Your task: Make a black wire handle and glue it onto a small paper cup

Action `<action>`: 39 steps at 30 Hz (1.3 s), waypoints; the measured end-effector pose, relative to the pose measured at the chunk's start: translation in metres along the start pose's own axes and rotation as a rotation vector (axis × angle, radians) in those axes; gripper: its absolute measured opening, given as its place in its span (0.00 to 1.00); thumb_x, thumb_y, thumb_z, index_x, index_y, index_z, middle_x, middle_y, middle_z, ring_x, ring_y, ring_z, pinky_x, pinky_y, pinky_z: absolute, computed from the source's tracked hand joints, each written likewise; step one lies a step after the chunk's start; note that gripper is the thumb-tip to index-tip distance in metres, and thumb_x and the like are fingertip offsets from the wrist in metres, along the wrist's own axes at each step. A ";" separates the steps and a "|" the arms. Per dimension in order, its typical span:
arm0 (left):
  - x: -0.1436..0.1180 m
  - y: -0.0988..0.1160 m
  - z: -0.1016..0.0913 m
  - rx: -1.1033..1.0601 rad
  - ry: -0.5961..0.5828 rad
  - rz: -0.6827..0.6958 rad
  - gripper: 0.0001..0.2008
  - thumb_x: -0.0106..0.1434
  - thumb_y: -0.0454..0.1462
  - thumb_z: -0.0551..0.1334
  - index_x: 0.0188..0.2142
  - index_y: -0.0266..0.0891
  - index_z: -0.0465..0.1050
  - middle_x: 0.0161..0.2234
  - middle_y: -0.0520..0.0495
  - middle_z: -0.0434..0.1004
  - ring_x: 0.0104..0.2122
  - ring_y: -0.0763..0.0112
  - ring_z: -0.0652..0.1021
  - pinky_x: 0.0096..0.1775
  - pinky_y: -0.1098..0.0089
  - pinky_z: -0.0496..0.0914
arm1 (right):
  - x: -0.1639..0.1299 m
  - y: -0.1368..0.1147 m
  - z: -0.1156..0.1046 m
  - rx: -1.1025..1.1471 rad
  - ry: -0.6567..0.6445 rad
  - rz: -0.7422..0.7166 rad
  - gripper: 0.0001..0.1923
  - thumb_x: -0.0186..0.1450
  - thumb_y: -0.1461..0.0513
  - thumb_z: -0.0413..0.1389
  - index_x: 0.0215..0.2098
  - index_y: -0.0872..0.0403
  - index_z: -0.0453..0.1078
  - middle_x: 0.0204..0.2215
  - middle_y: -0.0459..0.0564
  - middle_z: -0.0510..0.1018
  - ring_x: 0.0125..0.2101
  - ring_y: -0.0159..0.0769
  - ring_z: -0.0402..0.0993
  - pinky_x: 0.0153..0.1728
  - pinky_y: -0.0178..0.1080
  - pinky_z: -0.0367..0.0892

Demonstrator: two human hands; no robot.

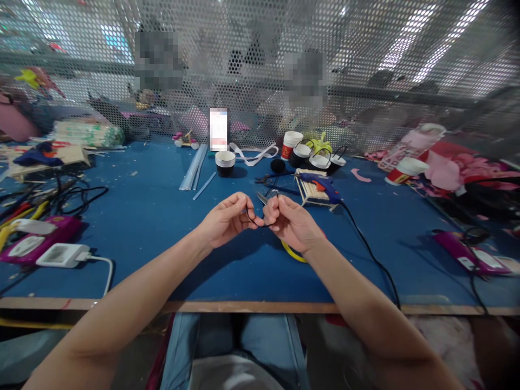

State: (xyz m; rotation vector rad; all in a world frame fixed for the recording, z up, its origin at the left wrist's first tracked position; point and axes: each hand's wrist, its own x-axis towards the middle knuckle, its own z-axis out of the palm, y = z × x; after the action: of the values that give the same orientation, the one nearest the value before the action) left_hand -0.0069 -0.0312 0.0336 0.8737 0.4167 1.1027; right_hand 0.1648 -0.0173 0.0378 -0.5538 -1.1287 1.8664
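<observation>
Left hand: the left hand (226, 218) hangs over the blue felt-covered worktable (154, 233), fingers curled in, thumb and forefinger pinched on one end of a thin black wire (252, 219).
Right hand: the right hand (290, 222) sits just at 3 o'clock of the left, knuckles nearly touching it, fingertips closed narrow on the wire's other end; a small metal piece, perhaps a plier tip (262, 197), pokes out above the fingers at 11 o'clock, too small to identify.
Wire, place: between the two hands, above the table centre, apart from the surface.
Wire, handling: judged very light, thin and bendable, holds a curve, easy to lose from the fingertips; best taken in a pinch close to the bend, one hand each side.
Wire, axis: short visible stretch runs roughly 9 to 3 o'clock with a downward sag; its ends are hidden in the fingers.
Under right wrist: yellow ring-shaped band (293, 253) lying on the felt.
At 1 o'clock: blue hot-glue gun (320, 186) resting on a rack of pale wooden sticks (312, 190), its black cord (371, 254) trailing to 5 o'clock.
At 12 o'clock: black paper cup with white rim (225, 162), clear plastic sticks (195, 168) to its left.
At 9 o'clock: white charger block (62, 254), magenta case (34, 241).
</observation>
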 end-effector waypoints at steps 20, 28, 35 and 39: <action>0.006 -0.009 -0.004 -0.097 0.268 0.044 0.03 0.59 0.33 0.60 0.30 0.34 0.68 0.25 0.51 0.73 0.28 0.76 0.77 0.32 0.75 0.73 | 0.013 0.008 -0.008 -0.046 0.100 -0.042 0.11 0.52 0.56 0.64 0.29 0.54 0.72 0.25 0.43 0.74 0.27 0.26 0.70 0.28 0.30 0.67; 0.007 -0.007 -0.002 -0.079 0.238 0.033 0.04 0.58 0.34 0.61 0.29 0.35 0.68 0.23 0.52 0.73 0.26 0.78 0.75 0.32 0.75 0.72 | 0.010 0.006 -0.009 -0.063 0.073 -0.039 0.09 0.53 0.56 0.63 0.28 0.53 0.72 0.25 0.44 0.74 0.27 0.27 0.70 0.29 0.32 0.67; 0.010 -0.009 -0.013 -0.033 0.254 0.046 0.06 0.56 0.36 0.63 0.33 0.35 0.71 0.25 0.52 0.73 0.25 0.79 0.74 0.29 0.76 0.71 | 0.012 0.003 -0.012 -0.062 0.082 -0.052 0.08 0.57 0.57 0.60 0.31 0.53 0.71 0.25 0.43 0.70 0.25 0.26 0.65 0.22 0.30 0.61; 0.011 -0.007 -0.014 -0.022 0.246 0.057 0.08 0.56 0.38 0.63 0.34 0.35 0.71 0.26 0.51 0.73 0.25 0.77 0.74 0.28 0.76 0.70 | 0.012 0.003 -0.014 -0.089 0.092 -0.037 0.08 0.57 0.57 0.59 0.30 0.53 0.70 0.25 0.43 0.69 0.22 0.24 0.63 0.20 0.30 0.58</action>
State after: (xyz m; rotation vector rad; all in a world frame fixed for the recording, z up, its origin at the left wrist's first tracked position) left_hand -0.0081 -0.0172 0.0209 0.7362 0.5849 1.2714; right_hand 0.1667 -0.0009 0.0290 -0.6584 -1.1580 1.7481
